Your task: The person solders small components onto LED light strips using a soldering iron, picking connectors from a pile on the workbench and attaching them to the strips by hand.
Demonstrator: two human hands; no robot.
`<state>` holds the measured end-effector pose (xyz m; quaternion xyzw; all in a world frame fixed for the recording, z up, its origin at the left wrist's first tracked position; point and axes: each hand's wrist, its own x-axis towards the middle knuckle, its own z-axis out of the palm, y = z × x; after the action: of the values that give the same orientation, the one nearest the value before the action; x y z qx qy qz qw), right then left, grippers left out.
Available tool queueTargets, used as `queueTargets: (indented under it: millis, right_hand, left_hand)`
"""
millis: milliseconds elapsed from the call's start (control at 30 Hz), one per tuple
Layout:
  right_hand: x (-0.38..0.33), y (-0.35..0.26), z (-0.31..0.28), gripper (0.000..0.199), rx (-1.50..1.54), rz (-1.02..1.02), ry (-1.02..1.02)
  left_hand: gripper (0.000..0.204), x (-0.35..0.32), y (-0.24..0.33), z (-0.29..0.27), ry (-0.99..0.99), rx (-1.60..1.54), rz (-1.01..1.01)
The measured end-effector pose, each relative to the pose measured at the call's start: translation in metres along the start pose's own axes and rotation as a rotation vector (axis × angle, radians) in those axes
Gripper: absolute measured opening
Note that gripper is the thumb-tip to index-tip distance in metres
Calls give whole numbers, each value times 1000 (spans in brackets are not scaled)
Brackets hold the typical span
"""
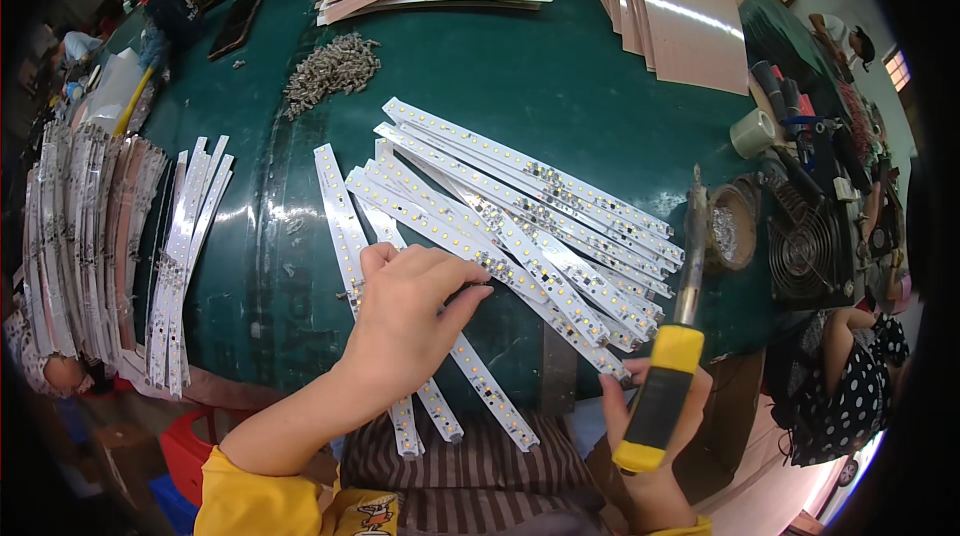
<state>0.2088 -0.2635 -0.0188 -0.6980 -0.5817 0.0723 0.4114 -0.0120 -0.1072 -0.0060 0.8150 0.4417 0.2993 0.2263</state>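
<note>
Currently, soldering iron (661,406) in right hand (694,404), cartoon-printed shirt (372,513).

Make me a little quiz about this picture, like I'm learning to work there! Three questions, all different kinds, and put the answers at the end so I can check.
1. Pick one. What does the right hand hold?
A) a spoon
B) a yellow-and-black tool
C) a book

2. True or false: the dark phone lies farther left than the heap of small pieces.

3. Fill in the colours: the left hand is at a pile of ____ strips, on a ____ table.

Key: 1. B; 2. True; 3. white, green.
</note>
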Motion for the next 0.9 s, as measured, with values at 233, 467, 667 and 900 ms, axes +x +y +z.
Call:
queueTargets:
  millis: [233,467,667,900]
  right_hand:
    - [-32,-2,-22,63,143,167,-117]
    - [-48,3,-18,62,116,170,-157]
    - [-53,6,-16,62,185,198,-128]
    - [-53,6,-16,63,177,196,-114]
  left_hand:
    - [13,-4,5,2,-55,-65,-33]
    - [15,-14,8,7,-37,-94,-80]
    - [14,-16,4,12,28,-41,-32]
    - [12,-17,2,15,45,-25,61]
